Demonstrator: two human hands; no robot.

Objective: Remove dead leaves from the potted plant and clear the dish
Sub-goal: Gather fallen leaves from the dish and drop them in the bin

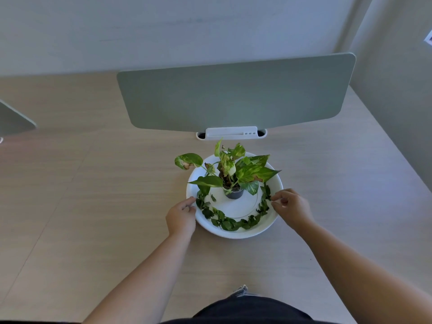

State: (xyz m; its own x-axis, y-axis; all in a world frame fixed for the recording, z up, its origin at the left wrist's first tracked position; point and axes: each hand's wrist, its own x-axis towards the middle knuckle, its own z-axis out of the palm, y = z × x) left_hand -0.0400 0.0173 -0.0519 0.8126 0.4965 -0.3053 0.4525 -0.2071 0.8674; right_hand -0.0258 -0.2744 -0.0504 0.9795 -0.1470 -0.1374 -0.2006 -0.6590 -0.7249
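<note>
We see a pale wooden bench (93, 206) with a big round white dish (236, 232) sitting on it, near the middle and closer to the far edge than to us. A small dark plastic pot (234, 194) stands inside the dish, a bit toward the back. A leafy green and yellow plant (243, 170) grows out of the pot, and some of its leaves have dry brown spots. One spotty leaf (188, 160) hangs out past the left rim of the dish. Lots of small dark green loose leaves (230, 222) lie in a ring along the front and sides of the dish floor. Our left hand (181, 217) is at the left rim of the dish, with its fingertips (192, 202) touching the rim beside the loose leaves. Its grip is loosely curled and holds nothing we can see. Our right hand (291, 205) is at the right rim, with curled fingers (277, 198) just at the leaves there. We cannot tell if that grip has pinched a leaf or is empty. Both bare arms reach in from the near edge of the bench. Behind the dish, at the far edge, a wide grey-green screen panel (233, 94) stands upright in a small white clip holder (231, 132).
</note>
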